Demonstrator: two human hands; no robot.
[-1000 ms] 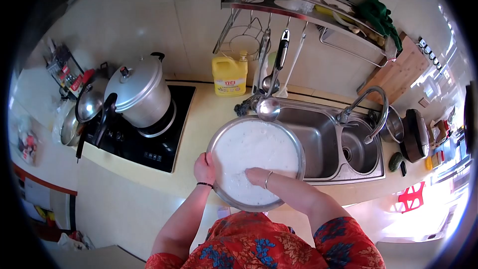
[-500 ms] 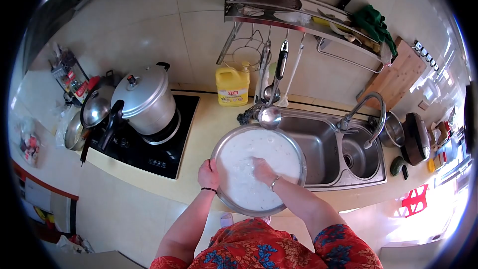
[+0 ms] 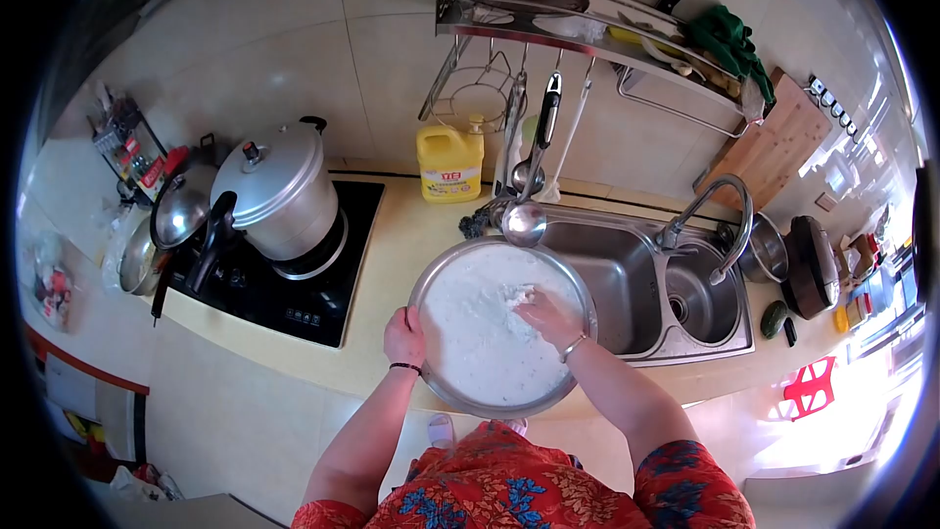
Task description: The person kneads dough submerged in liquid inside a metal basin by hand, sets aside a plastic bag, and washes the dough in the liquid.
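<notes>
A wide metal basin (image 3: 431,384) at the counter's front edge is filled with milky white liquid (image 3: 480,343). My left hand (image 3: 403,336) is closed round the basin's left rim, thumb near the top. Inside the basin, right of the middle, my right hand (image 3: 550,319) has its fingers curled in lumpy white, wet stuff (image 3: 517,300) that breaks the surface. Its fingertips are partly covered, and I cannot make out what the white stuff is. A ladle (image 3: 524,223) hangs just behind the basin's far rim.
Right of the basin is a double sink (image 3: 612,284) with a curved faucet (image 3: 749,220). A pressure cooker (image 3: 284,201) stands on the black cooktop (image 3: 323,309) at left. A yellow detergent jug (image 3: 450,171) stands by the wall, below a metal rack (image 3: 587,34).
My right hand has moved right and away from me within the basin, and white lumps now show at its fingers. My left hand keeps its hold on the rim.
</notes>
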